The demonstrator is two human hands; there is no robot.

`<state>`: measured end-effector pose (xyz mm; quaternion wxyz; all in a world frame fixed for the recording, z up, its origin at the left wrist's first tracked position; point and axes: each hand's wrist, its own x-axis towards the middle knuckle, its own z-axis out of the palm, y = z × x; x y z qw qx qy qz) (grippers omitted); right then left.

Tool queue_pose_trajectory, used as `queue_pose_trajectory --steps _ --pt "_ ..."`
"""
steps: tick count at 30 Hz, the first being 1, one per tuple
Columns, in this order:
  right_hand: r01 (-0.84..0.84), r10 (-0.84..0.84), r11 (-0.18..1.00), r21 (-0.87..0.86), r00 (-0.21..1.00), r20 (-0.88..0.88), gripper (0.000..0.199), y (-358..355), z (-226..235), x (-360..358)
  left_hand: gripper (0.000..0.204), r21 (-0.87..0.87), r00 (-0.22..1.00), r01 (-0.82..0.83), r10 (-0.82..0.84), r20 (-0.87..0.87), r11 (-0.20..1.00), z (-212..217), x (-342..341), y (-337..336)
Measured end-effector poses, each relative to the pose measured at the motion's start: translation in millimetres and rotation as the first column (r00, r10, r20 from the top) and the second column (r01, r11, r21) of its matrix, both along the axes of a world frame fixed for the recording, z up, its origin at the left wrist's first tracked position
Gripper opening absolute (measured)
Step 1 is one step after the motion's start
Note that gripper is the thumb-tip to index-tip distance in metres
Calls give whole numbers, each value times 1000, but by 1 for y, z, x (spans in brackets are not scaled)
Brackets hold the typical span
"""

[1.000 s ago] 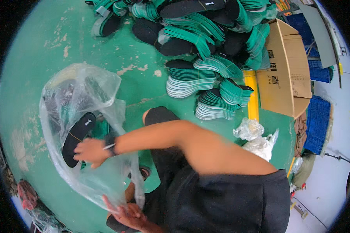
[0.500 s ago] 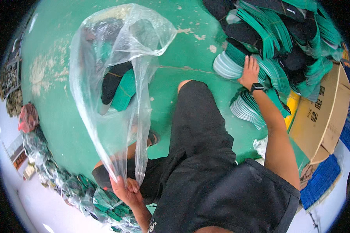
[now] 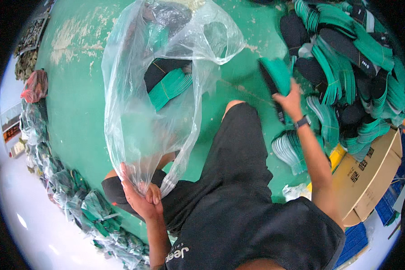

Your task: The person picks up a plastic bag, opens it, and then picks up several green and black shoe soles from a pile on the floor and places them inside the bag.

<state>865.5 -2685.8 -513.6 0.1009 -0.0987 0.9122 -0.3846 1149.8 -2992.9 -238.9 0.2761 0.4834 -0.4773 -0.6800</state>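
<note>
Clear plastic bag [image 3: 139, 121], ten o'clock, pinched in the left hand [image 3: 144, 198]; two o'clock, right hand [image 3: 291, 101] gripping green-and-black insoles [image 3: 280, 75].

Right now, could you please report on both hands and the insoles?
Left hand gripping clear plastic bag at its near end. Right hand holding green-and-black insole bundle. Only green floor showing between bundle and bag.

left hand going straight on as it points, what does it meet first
Most likely the clear plastic bag that the left hand holds; its film spreads just ahead, though depth is unclear.
</note>
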Motion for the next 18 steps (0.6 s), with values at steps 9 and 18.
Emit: queue_pose_trajectory --steps 9,18 --pt "-992 987 96 -85 84 136 81 -306 141 25 57 29 985 107 -102 -136 994 -4 -6 8" --pt "-759 640 632 155 399 -657 44 -510 116 -54 52 0 995 -13 13 100 1000 7 48 -8"
